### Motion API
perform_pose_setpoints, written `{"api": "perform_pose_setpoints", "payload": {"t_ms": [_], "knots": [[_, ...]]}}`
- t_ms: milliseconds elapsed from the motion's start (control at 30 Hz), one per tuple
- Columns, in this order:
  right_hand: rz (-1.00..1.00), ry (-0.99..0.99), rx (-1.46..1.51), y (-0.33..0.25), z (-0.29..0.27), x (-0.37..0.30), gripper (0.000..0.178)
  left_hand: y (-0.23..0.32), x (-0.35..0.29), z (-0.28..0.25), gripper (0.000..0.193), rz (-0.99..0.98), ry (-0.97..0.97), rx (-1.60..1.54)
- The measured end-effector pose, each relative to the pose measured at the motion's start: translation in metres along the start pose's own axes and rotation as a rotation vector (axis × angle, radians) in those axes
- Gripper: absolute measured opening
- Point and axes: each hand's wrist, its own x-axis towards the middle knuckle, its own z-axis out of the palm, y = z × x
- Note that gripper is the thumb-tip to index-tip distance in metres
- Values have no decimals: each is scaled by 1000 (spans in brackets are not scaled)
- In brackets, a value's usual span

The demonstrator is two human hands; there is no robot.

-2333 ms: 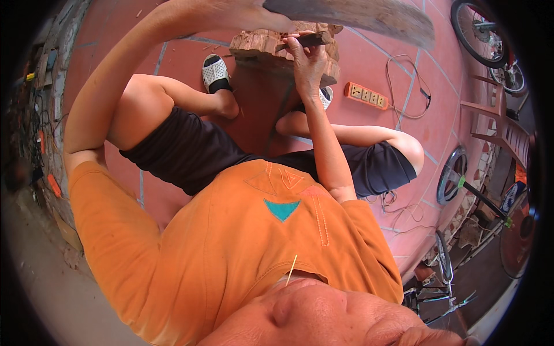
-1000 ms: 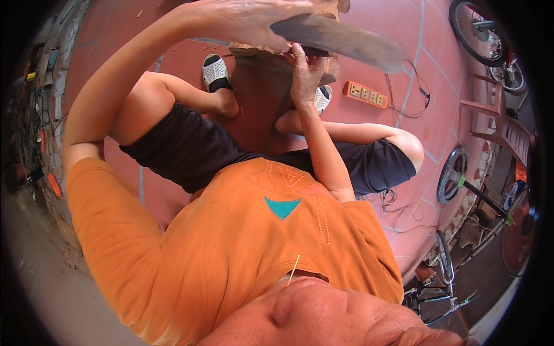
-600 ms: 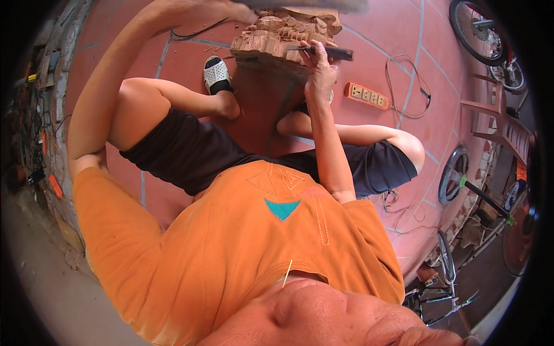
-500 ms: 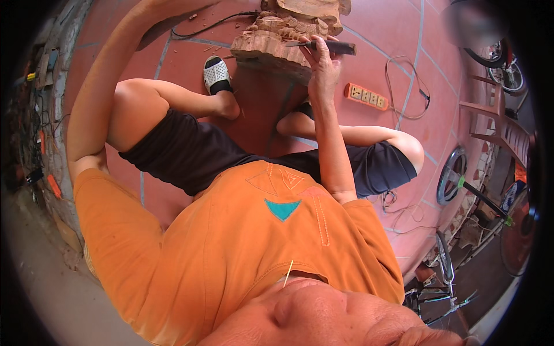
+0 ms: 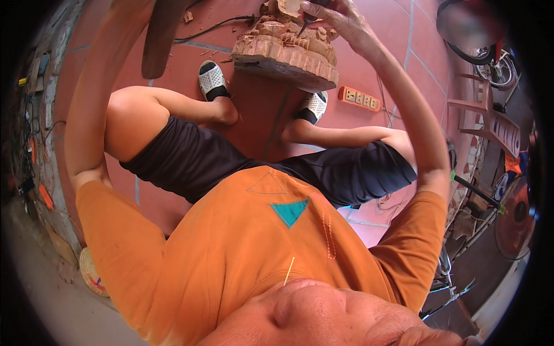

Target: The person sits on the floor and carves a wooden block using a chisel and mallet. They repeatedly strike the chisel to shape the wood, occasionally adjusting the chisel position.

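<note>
On my feed, the wood carving [image 5: 285, 57] was reddish-brown and partly shaped, with ridged relief above a rough, scalloped base and its top out of my view. I saw the dark chisel [image 5: 308, 19] slanting tip-down over the carving, right of its middle; contact I couldn't tell. Well left of the carving, the flat brown wooden beater [image 5: 156, 49] hung blunt end down, its far end hidden.

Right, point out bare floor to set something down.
Bare red tile floor shows between the two white perforated slippers, bounded by the carved brown wooden block and the black shorts. Another patch shows between the right forearm and the pinkish plastic chair. Left of the block is crowded: thin black cable, scattered wood chips.
</note>
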Motion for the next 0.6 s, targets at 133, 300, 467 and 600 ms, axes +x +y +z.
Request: {"api": "perform_pose_setpoints", "payload": {"t_ms": [133,300,467,600], "knots": [[43,-59,-71,0,-1,12,40,10,-24,-1,47,-44,140,150],[183,-71,17,47,-5,39,36,1,-72,-16,62,-197,75,152],[114,-225,-61,44,9,46,58,-20,-150,44,41,-201,313,-120],[-137,-307,-273,25,-7,42,64,-85,-162,69,45,-183,391,-287]]}}
